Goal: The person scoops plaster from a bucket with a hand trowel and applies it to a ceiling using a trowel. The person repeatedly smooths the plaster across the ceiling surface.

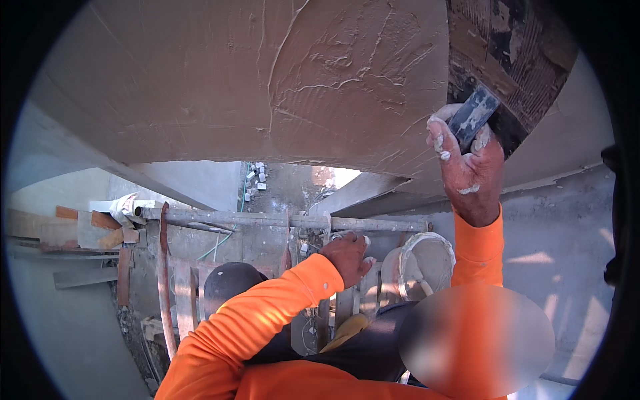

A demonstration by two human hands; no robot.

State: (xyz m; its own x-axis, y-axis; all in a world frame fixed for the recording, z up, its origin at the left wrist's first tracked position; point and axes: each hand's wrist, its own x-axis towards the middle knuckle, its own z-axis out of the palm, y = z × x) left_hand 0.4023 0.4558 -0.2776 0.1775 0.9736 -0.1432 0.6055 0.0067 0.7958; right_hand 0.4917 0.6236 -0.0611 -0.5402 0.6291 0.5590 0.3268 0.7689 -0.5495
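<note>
So my right hand (470, 167) is clamped on the trowel (510, 73) handle; feels stiff, probably plaster-heavy. Left hand (347, 257) looks curled near the scaffold pipe (267, 219).

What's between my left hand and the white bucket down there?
Nothing in the head view: the left hand sits just left of the white bucket, with only a narrow gap showing scaffold planks below.

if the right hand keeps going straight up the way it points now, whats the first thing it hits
Most likely the wooden float it already grips by the dark handle; the right hand points up at it, and the plastered wall lies just beyond. Depth is hard to judge here.
</note>
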